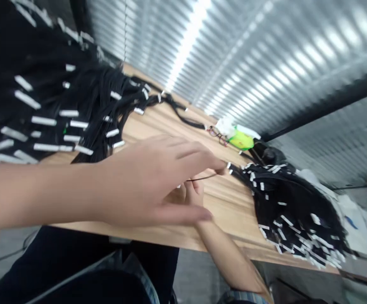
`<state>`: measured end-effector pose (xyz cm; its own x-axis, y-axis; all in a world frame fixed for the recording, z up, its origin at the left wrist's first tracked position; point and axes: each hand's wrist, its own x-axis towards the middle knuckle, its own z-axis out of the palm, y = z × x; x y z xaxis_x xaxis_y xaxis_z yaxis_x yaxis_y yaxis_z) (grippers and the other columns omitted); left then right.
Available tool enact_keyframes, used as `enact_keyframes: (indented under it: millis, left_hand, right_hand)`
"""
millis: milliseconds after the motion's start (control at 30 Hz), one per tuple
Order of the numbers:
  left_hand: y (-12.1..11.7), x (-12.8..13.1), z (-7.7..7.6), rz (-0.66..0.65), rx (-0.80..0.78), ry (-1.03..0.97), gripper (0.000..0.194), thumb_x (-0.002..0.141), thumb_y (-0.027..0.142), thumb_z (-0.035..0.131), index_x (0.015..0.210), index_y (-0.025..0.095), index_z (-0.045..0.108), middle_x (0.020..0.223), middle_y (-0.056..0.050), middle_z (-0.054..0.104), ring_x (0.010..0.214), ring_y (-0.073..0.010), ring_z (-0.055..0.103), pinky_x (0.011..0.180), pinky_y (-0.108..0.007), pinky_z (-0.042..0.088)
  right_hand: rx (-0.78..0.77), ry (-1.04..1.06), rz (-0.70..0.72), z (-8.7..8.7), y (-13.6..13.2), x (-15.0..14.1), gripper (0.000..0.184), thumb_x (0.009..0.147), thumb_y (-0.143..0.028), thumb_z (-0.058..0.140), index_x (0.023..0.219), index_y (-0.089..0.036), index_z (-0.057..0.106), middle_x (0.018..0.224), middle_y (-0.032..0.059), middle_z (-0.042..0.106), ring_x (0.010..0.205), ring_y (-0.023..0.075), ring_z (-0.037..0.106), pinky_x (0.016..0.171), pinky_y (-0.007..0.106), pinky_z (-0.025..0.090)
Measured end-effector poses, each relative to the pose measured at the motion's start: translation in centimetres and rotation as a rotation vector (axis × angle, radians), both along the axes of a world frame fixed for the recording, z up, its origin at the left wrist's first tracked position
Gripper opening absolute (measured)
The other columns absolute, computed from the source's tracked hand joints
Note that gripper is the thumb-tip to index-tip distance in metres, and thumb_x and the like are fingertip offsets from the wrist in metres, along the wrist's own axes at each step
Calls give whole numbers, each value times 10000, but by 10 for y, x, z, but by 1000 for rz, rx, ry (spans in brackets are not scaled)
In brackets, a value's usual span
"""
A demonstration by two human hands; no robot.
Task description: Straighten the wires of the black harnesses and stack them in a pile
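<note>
My left hand [158, 181] reaches across the wooden table [234, 211] with its fingers stretched toward a thin black wire [202, 178]. Its fingertips sit close to the wire near the table's middle. My right hand [191, 192] comes up from below the table's front edge and lies mostly hidden behind my left hand; its fingers seem to pinch the same wire. A big heap of black cables with white connectors [44, 109] lies at the left. A second pile of black cables with white connectors [291, 207] lies at the right.
A green and white object [242, 137] and a small tangle of red wire [217, 134] lie at the table's far edge. White cloths or bags [357, 215] lie at the far right. Closed blinds [265, 55] fill the background. The picture is tilted and blurred.
</note>
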<state>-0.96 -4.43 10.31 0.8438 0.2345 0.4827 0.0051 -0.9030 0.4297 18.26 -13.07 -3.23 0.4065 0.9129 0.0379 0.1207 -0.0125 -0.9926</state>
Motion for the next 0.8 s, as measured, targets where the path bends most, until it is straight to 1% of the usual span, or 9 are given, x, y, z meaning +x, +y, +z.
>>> enact_keyframes:
  millis: [33,100,200,267,400,567,600,700,800]
  left_hand:
    - [0,7,-4,84,231,-86,563,1022,644,565,1441,273,508,1469,-40,624,1352,-267,626,1138,-456,561]
    - [6,26,-15,85,453,-216,644,1048,541,557,1552,195,354,1541,-127,557,1412,-226,572,1131,-388,531]
    - [19,66,-22,91,753,-330,375,1038,294,574,1407,255,522,1448,-99,629,1352,-247,598,1072,-390,479]
    - [22,99,-16,-8,855,-385,287,1016,151,549,1266,266,628,1217,-24,739,1078,-176,687,937,-328,456]
    - [15,170,4,-333,986,-456,228,1072,170,482,1164,256,672,839,44,729,740,-101,621,774,-298,420]
    - [22,278,41,-692,1108,-383,110,1052,257,609,1129,267,686,1136,27,736,1008,-117,685,953,-282,560]
    - [25,306,51,-700,1109,-339,177,1039,298,640,1177,194,679,1181,-34,711,1045,-146,682,984,-334,596]
    - [26,395,79,-603,1059,-221,343,1025,416,663,1263,169,652,1312,-94,649,1184,-204,654,1068,-428,604]
    - [14,471,79,-495,991,-117,422,1019,450,665,1335,175,618,1393,-109,607,1259,-235,624,1112,-471,582]
  right_hand:
    - [57,32,-57,7,1,1,458,913,-654,596,849,-211,694,750,16,703,730,180,614,767,340,539]
    - [184,179,-214,23,-2,5,420,878,-637,664,856,-219,690,781,6,713,774,180,635,844,349,550]
    - [331,344,-356,48,-16,20,461,790,-673,752,902,-226,724,853,19,760,859,209,677,904,372,559]
    - [344,251,-391,61,-36,41,491,821,-709,701,880,-223,745,860,40,785,880,228,700,906,381,560]
    - [253,-146,-462,76,-99,112,576,858,-759,612,692,-221,731,800,85,813,870,274,743,928,424,563]
    - [284,-271,-775,83,-198,223,576,813,-776,639,607,-240,666,940,130,852,1018,314,752,1011,469,532]
    - [301,-301,-848,85,-216,243,556,830,-756,628,623,-241,662,964,126,851,1029,306,744,1016,462,525]
    - [347,-388,-1044,85,-256,294,465,845,-681,610,749,-233,686,929,104,822,964,284,706,978,455,515]
    - [348,-455,-1135,73,-269,326,404,795,-617,622,787,-218,684,904,101,781,937,291,678,952,480,515]
